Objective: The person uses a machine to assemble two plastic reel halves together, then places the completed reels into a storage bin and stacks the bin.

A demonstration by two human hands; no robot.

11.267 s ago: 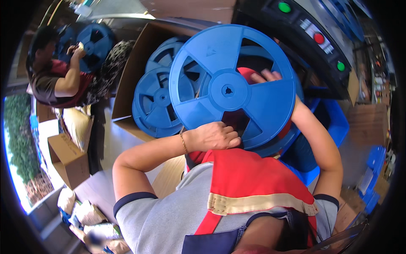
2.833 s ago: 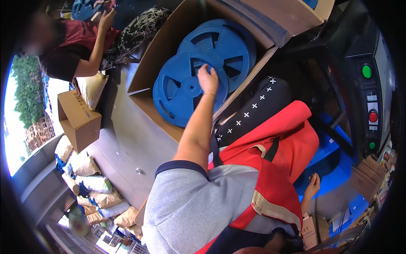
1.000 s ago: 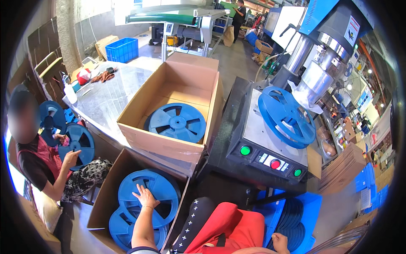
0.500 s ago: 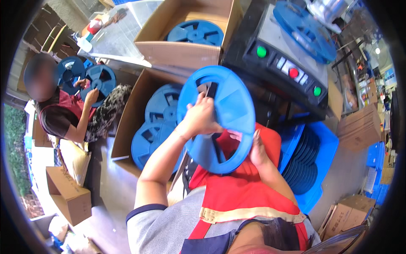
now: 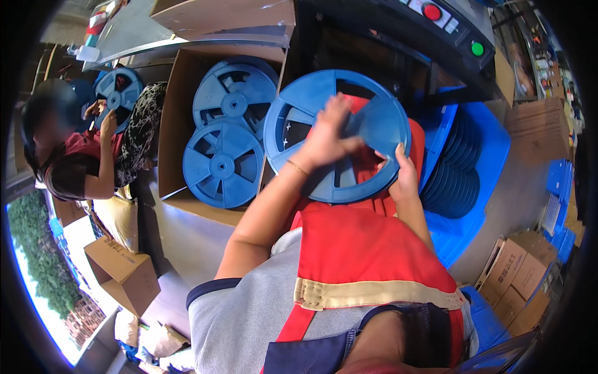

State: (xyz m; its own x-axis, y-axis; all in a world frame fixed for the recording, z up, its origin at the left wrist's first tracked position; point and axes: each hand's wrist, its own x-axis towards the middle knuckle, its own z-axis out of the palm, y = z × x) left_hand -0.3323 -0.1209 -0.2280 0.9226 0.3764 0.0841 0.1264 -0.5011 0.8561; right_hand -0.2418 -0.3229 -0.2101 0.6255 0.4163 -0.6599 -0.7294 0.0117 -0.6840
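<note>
In the head view, the only one, the work looks partway along: reels already lie overlapping in the open carton (image 5: 177,100), an upper reel (image 5: 235,103) and a lower reel (image 5: 222,166) uppermost, while one blue plastic reel (image 5: 381,128) is out of it, held above the wearer's red apron (image 5: 374,246). The right hand (image 5: 402,171) pinches that reel's rim; the left hand (image 5: 333,134) is spread wide over its face, blurred, so contact cannot be told. Many dark discs (image 5: 451,190) sit in rows in the blue bin (image 5: 495,140), seemingly left to deal with; how many reels remain cannot be judged. Beyond runs a grey counter (image 5: 140,25), with a black control panel (image 5: 458,28) to the right. A co-worker (image 5: 81,162) handles another reel (image 5: 128,81) at left; sacks (image 5: 159,340) and a small carton (image 5: 124,268) stand on the grey floor (image 5: 187,249).
</note>
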